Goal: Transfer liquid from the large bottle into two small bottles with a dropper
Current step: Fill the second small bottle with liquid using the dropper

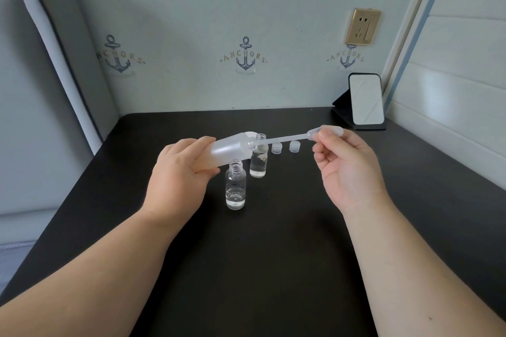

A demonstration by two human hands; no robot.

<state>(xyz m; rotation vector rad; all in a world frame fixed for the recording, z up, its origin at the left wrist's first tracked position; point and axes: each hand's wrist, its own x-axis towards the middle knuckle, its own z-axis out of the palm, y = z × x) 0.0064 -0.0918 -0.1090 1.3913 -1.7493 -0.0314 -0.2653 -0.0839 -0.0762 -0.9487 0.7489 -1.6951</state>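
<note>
frosted white plastic fills my left hand: the large bottle, gripped round its body with fingers curled under and thumb on top, lifted off the black tabletop and tipped so its open mouth points to the right, toward my other hand.

my right hand is raised palm toward me, pinching the bulb of the clear dropper between thumb and fingertips. the dropper's thin stem runs leftward from that hand and its tip sits at the mouth of the large bottle; whether it reaches inside i cannot tell.

just below my left hand's fingertips stands the near small bottle, clear glass, upright, uncapped, with a little clear liquid at the bottom. behind it, partly hidden by the large bottle's neck, stands the far small bottle, also upright and open, holding more liquid than the first.

between my two hands and farther back, under the dropper's stem, two small clear caps lie side by side on the tabletop, a little apart from each other. a white lid shows just behind the large bottle.

beyond my right hand, in the far right corner, a small mirror leans on its dark stand. above it a gold wall socket sits on pale wallpaper printed with anchors.
</note>
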